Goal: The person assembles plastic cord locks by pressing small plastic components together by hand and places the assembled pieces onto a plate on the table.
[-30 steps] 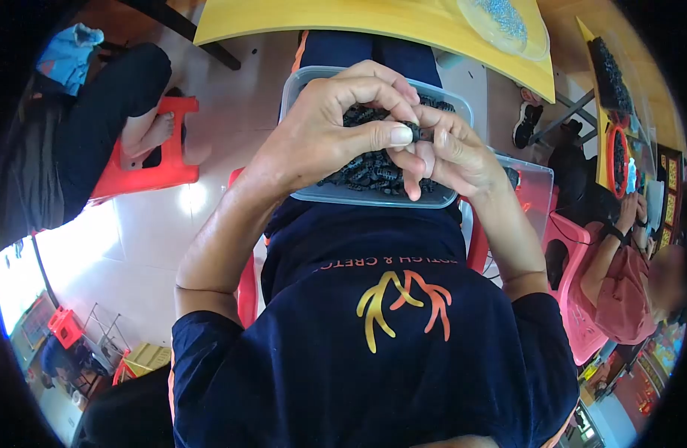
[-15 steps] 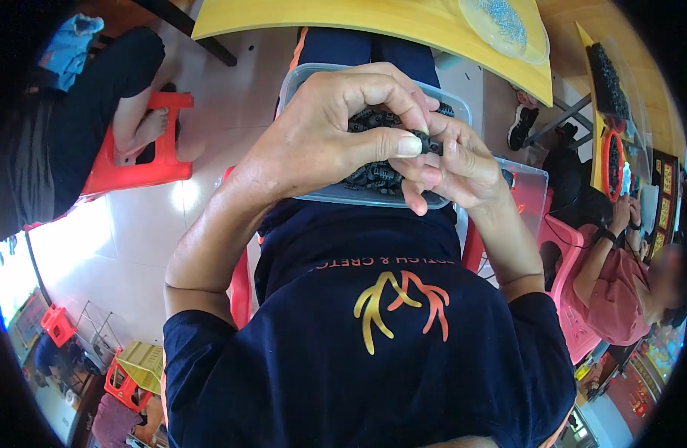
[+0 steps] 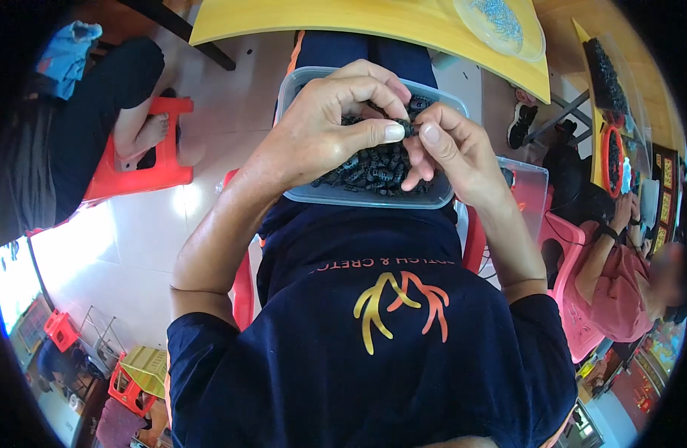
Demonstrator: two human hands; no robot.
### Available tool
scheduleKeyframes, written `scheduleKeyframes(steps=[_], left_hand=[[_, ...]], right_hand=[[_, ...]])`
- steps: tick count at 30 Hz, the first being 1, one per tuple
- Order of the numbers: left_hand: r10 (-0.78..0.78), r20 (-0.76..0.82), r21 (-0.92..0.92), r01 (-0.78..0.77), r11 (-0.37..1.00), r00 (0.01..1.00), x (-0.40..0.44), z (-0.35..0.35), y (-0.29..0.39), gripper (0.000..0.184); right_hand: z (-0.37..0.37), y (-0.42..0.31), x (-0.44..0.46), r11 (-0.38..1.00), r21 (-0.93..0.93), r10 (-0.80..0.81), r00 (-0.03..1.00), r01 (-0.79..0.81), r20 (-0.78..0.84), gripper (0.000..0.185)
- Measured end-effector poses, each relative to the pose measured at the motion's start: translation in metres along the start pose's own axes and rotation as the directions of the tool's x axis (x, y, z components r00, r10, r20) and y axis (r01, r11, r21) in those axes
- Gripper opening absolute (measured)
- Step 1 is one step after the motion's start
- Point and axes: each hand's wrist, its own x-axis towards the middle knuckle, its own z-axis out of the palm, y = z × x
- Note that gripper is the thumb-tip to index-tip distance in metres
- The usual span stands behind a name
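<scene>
"How is the small black piece best handled?"
"Steadily, I'd say: anchor it with the left hand and work its end lightly with the right hand — a skewed push could make it slip."
"Where is it?"
"Between the hands, above the plastic tub of black parts."
"And the grip?"
"The left one is clamped on the piece, thumb opposing finger. The right fingertips are drawn close at its end — whether they pinch it, I can't tell."
"Pose?"
"Elbows bent, forearms angled inward, the left fingers arched above their thumb."
</scene>
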Motion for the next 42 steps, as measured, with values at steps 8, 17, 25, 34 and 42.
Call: scheduleKeyframes(steps=[8,17,25,34,42], left_hand=[[-0.158,0.005,-0.1,0.158,0.982,0.987,-0.004,0.001,0.002,0.015],[-0.16,-0.002,-0.167,0.157,0.973,0.987,0.003,0.0,0.001,0.015],[0.046,-0.021,0.006,-0.045,0.999,0.999,0.003,-0.004,0.007,0.015],[0.26,0.001,0.234,-0.254,0.939,0.965,-0.013,0.011,0.027,0.027],[0.371,-0.111,0.369,-0.308,0.877,0.922,-0.015,0.022,0.035,0.027]], right_hand=[[0.001,0.005,0.008,0.492,-0.769,-0.512,0.85,0.408,0.123,0.016],[0.006,-0.004,0.01,0.781,-0.583,-0.292,0.956,0.224,-0.025,0.018],[-0.005,-0.006,0.011,0.996,0.093,-0.016,0.986,0.0,0.166,0.041],[0.011,0.009,0.001,0.744,0.631,-0.048,0.925,-0.219,0.377,0.058],[0.031,0.011,-0.004,0.571,0.802,-0.056,0.967,-0.174,0.249,0.046]])
